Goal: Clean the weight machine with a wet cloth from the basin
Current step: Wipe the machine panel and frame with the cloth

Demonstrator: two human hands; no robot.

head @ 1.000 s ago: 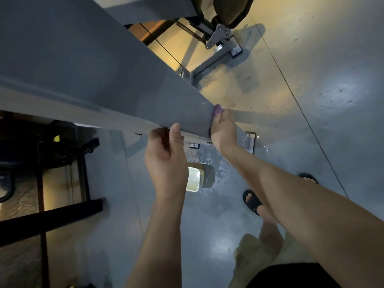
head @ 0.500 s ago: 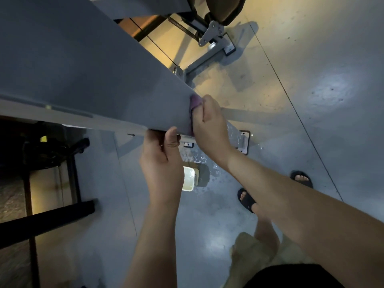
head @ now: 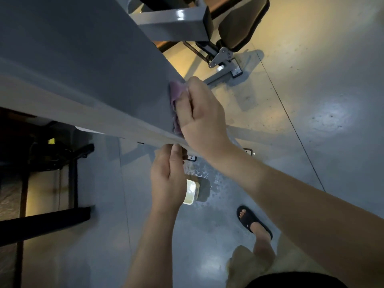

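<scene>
One crumpled purple cloth point(head: 175, 94), held against the grey machine panel point(head: 93, 69) by the right hand point(head: 199, 113), fingers curled; left hand point(head: 168, 179), at 6 o'clock, grips the panel's edge; one cream basin point(head: 190, 193) below

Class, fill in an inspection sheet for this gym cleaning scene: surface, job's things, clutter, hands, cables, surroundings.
Surface: grey panel, slanting across the view.
Job's things: purple cloth at the panel's end; pale basin on the floor below.
Clutter: water splashes beside the basin.
Hands: right hand holds the cloth on the panel; left hand grips the panel's lower edge.
Cables: nothing seen.
Surroundings: padded seat behind; dark frame at left; sandal on the floor.
</scene>
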